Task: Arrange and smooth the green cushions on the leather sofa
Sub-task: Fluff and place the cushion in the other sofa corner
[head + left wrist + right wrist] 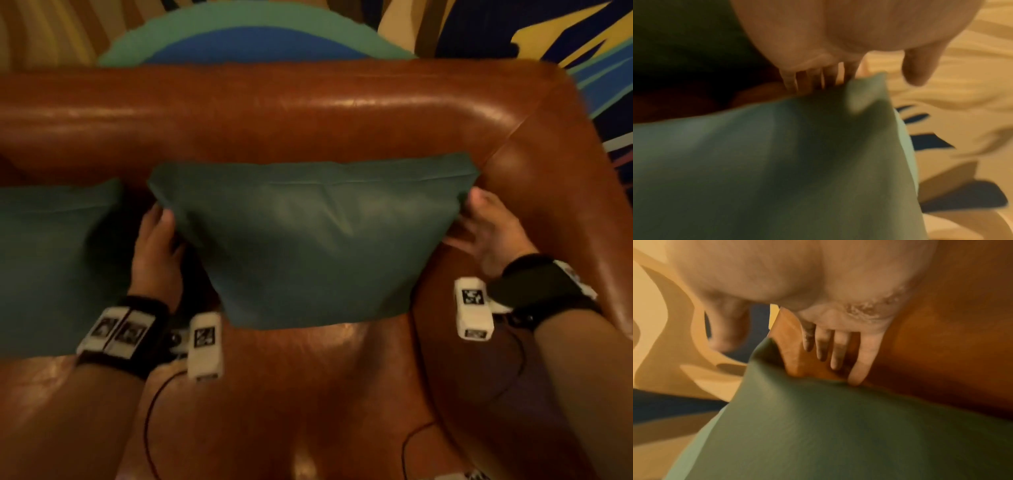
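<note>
A green cushion (308, 240) stands against the backrest of the brown leather sofa (274, 113), near its right armrest (555, 212). My left hand (161, 216) is at the cushion's left edge and my right hand (479, 212) at its right edge. In the left wrist view the fingers (789, 81) run straight down behind the cushion (777, 162), with the thumb (918, 69) off the fabric. In the right wrist view the straight, spread fingers (838, 352) touch the edge of the cushion (838, 426), thumb (727, 331) apart. A second green cushion (51, 257) leans at the left.
The leather seat (308, 383) lies bare in front of the cushion. Behind the backrest is a patterned floor with a teal and blue round shape (239, 37) and yellow and navy streaks (548, 31). White camera units (205, 342) and thin cables hang at my wrists.
</note>
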Demonstrator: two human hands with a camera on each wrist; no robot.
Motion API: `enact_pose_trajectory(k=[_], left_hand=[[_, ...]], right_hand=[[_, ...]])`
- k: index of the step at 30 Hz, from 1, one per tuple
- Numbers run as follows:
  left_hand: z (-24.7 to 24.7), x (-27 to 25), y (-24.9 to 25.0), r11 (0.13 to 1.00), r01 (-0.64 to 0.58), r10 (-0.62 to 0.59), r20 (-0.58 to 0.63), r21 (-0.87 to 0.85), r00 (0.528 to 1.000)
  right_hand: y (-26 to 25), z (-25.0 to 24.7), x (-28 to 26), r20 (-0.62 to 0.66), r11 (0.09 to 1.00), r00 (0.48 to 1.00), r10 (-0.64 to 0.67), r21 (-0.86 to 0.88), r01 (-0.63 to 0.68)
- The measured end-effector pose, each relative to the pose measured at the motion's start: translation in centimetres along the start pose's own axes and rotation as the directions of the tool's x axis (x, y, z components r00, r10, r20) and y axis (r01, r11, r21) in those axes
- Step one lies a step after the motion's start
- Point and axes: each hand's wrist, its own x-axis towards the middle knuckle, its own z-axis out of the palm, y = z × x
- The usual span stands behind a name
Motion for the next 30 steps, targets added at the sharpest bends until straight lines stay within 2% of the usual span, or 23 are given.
enact_pose_trajectory(k=[2,4,5,7,8,11,14,15,16,17,18,19,20,21,22,23,24,26,28,30], left_hand=[[2.0,2.1,2.1,0.997,-0.072,0.074,-0.065,0.026,0.995],[3.5,4.2,2.7,0.995,-0.096,0.097,-0.176,0.014,0.98],[3.9,4.7,2.8,0.997,-0.067,0.073,-0.244,0.031,0.967],[4.2,5.2,2.6,0.999,-0.008,0.022,-0.344,0.043,0.939],[4.5,5.3,2.4,0.998,0.004,0.018,-0.355,0.061,0.935],[5.0,5.0,2.1,0.973,0.069,0.014,-0.354,0.222,0.935],[5.0,4.7,3.5,0.968,0.101,0.0,-0.4,0.232,0.916],[4.8,4.5,4.2,0.963,0.057,0.063,-0.429,0.262,0.901],[4.7,4.2,5.0,0.939,-0.048,0.199,-0.425,0.34,0.883],[5.0,3.5,5.9,0.863,-0.197,0.387,-0.357,0.465,0.85],[5.8,2.6,6.7,0.711,-0.372,0.582,-0.202,0.597,0.788],[7.3,1.8,7.2,0.511,-0.544,0.713,0.026,0.665,0.701],[9.2,0.9,7.4,0.322,-0.683,0.744,0.271,0.656,0.611],[11.1,0.0,7.2,0.187,-0.757,0.684,0.471,0.625,0.558],[12.6,-0.7,6.6,0.107,-0.774,0.562,0.604,0.624,0.565],[13.3,-0.9,5.7,0.042,-0.754,0.422,0.672,0.656,0.609],[13.2,-0.5,4.7,-0.042,-0.716,0.308,0.691,0.697,0.654],[10.6,1.2,3.1,-0.155,-0.636,0.255,0.652,0.756,0.714],[7.5,3.0,2.9,-0.163,-0.531,0.272,0.555,0.832,0.786],[5.9,3.4,3.8,-0.135,-0.468,0.233,0.487,0.873,0.842]], right_hand=[[-0.6,1.7,1.4,-0.051,0.995,0.999,-0.017,-0.101,0.012],[-1.2,3.5,2.6,-0.164,0.939,0.979,-0.124,-0.337,0.062],[-1.4,3.9,3.0,-0.247,0.882,0.951,-0.188,-0.468,0.053],[-1.8,3.8,3.3,-0.377,0.802,0.88,-0.29,-0.597,0.008],[-1.8,3.4,3.2,-0.378,0.771,0.868,-0.321,-0.637,0.008],[-1.2,3.2,2.8,-0.317,0.677,0.894,-0.317,-0.736,-0.021],[-2.8,3.0,2.3,-0.349,0.676,0.849,-0.396,-0.737,0.013],[-3.8,2.9,1.7,-0.339,0.674,0.821,-0.46,-0.735,0.075],[-5.0,3.2,1.0,-0.293,0.63,0.788,-0.542,-0.762,0.15],[-6.0,4.0,0.1,-0.199,0.526,0.757,-0.622,-0.823,0.215],[-6.7,5.3,-0.6,-0.052,0.366,0.724,-0.687,-0.887,0.283],[-6.9,7.3,-1.0,0.104,0.22,0.691,-0.715,-0.905,0.363],[-6.8,9.8,-1.2,0.257,0.104,0.663,-0.703,-0.885,0.454],[-6.0,12.1,-1.3,0.404,0.0,0.651,-0.643,-0.85,0.527],[-4.8,13.9,-1.1,0.519,-0.095,0.664,-0.539,-0.82,0.564],[-3.4,15.0,-0.8,0.584,-0.173,0.704,-0.404,-0.805,0.568],[-2.2,15.0,-0.2,0.606,-0.248,0.74,-0.293,-0.795,0.553],[-1.2,12.6,1.3,0.6,-0.322,0.76,-0.25,-0.791,0.52],[-1.7,9.4,2.5,0.571,-0.362,0.774,-0.273,-0.806,0.467],[-2.9,6.7,3.3,0.51,-0.389,0.823,-0.25,-0.831,0.397]])
